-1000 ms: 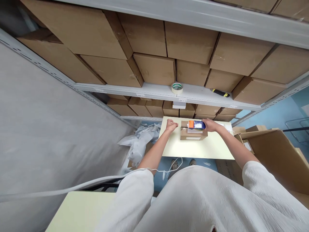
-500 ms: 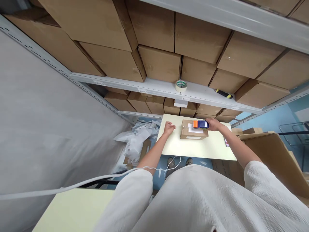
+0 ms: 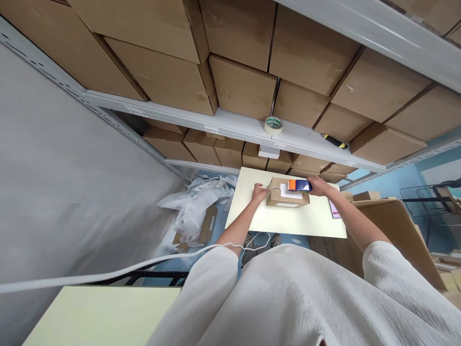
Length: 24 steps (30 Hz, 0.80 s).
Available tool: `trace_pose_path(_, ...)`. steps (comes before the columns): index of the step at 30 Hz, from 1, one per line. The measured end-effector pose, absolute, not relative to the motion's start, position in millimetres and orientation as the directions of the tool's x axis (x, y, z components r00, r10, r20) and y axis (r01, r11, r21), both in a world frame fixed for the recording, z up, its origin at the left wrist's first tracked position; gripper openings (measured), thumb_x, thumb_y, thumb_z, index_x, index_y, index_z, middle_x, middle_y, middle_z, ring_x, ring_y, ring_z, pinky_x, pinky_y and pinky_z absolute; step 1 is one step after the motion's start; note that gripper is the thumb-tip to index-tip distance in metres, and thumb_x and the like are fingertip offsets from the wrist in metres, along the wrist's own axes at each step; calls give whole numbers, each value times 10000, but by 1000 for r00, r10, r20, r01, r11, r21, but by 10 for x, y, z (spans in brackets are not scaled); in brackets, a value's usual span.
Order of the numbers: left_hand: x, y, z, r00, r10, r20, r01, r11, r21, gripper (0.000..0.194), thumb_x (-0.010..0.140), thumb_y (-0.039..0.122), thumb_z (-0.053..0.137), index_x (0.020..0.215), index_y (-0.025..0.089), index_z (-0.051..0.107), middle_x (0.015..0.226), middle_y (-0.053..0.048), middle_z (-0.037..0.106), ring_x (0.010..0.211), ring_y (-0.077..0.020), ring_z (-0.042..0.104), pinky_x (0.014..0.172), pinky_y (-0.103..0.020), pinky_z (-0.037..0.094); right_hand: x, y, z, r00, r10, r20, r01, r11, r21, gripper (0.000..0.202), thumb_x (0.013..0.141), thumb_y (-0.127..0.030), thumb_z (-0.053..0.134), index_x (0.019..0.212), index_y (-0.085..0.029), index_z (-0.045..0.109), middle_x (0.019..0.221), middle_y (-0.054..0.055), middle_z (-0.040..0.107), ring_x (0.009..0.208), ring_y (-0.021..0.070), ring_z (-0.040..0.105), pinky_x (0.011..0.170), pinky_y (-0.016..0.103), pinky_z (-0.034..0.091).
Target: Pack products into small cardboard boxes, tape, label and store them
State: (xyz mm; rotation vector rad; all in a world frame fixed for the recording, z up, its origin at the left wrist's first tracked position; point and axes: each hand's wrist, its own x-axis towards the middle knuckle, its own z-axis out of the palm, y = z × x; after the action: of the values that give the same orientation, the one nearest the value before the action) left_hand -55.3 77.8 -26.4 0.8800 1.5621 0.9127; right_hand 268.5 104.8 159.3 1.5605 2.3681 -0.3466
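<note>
carton [image 3: 276, 196]: matt cardboard | tape dispenser [image 3: 302, 186]: plastic | shirt [image 3: 295, 293]: textured cloth | shelf [image 3: 239, 129]: smooth metal

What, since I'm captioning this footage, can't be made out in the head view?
- Head view: handle of the tape dispenser, covered by the right hand.
- Head view: inside of the carton, hidden by its walls.
- Head view: any print on the white top label, too small.
- Head view: right side of the phone, hidden by the right forearm.
- Head view: what the left hand touches, too small.

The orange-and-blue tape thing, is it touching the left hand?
Apart. The head view shows the left hand at the left end of the box and the tape dispenser over its right half, with cardboard visible between them.
</note>
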Motion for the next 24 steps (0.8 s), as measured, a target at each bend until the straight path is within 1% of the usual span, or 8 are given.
trace_pose_path(4, -454, 812, -299, -127, 846, -517, 82, 529, 845, 534, 801, 291, 887, 1197, 239, 532, 901, -6, 717, 917, -222, 750, 937, -365, 559, 2685, 1045, 1581, -363, 846, -390, 919, 395, 0, 384, 871, -450, 822, 1125, -219, 651, 1138, 133, 744, 1080, 328, 659, 820, 340, 462)
trace_pose_path(8, -429, 844, -279, -114, 836, -536, 112, 547, 830, 701, 787, 303, 912, 1365, 219, 524, 1081, -101, 762, 1064, -292, 759, 1021, -421, 549, 2665, 1028, 1598, -347, 843, -411, 919, 393, 32, 389, 879, -427, 815, 1155, -213, 645, 1170, 138, 741, 1092, 329, 659, 840, 341, 471)
trace_pose_path(11, -436, 843, -252, -178, 841, -511, 162, 537, 828, 802, 781, 285, 900, 1463, 211, 485, 1264, -155, 733, 1188, -301, 731, 1067, -420, 541, 2635, 1015, 1615, -343, 839, -422, 919, 392, 32, 379, 904, -440, 796, 1166, -216, 638, 1170, 136, 742, 1103, 328, 658, 855, 343, 475)
trace_pose_path(13, -447, 823, -238, -174, 860, -479, 163, 505, 848, 770, 804, 243, 852, 1481, 207, 488, 1290, -155, 730, 1198, -279, 731, 1073, -408, 547, 2609, 1005, 1629, -340, 838, -426, 920, 391, 36, 382, 909, -442, 792, 1173, -214, 638, 1183, 138, 741, 1120, 331, 657, 871, 346, 477)
trace_pose_path(17, -498, 771, -196, -4, 889, -458, 180, 451, 874, 646, 851, 155, 716, 1472, 207, 543, 1215, -124, 782, 1162, -258, 760, 1064, -426, 571, 2561, 975, 1667, -323, 845, -426, 927, 372, 35, 396, 893, -408, 806, 1190, -200, 646, 1225, 155, 735, 1157, 345, 649, 887, 356, 487)
trace_pose_path(19, -531, 763, -131, 3, 891, -454, 237, 440, 866, 642, 861, 148, 678, 1488, 217, 556, 1317, -139, 761, 1256, -276, 727, 1119, -460, 549, 2551, 955, 1686, -317, 850, -420, 934, 358, 19, 401, 885, -378, 815, 1199, -191, 651, 1234, 162, 735, 1156, 344, 652, 880, 353, 493)
trace_pose_path(21, -542, 775, -15, -6, 926, -377, 296, 361, 884, 652, 884, 152, 640, 1524, 240, 551, 1476, -132, 692, 1399, -282, 642, 1206, -467, 492, 2554, 934, 1695, -325, 851, -412, 936, 351, -13, 394, 883, -349, 819, 1200, -185, 654, 1237, 161, 736, 1141, 330, 666, 875, 340, 496)
trace_pose_path(24, -493, 809, 235, 141, 984, -105, 469, 27, 883, 715, 900, 179, 629, 1601, 244, 510, 1665, -99, 540, 1567, -288, 473, 1308, -433, 389, 2568, 910, 1688, -352, 850, -392, 933, 352, -74, 358, 898, -328, 806, 1189, -186, 655, 1231, 144, 742, 1101, 297, 692, 865, 314, 493)
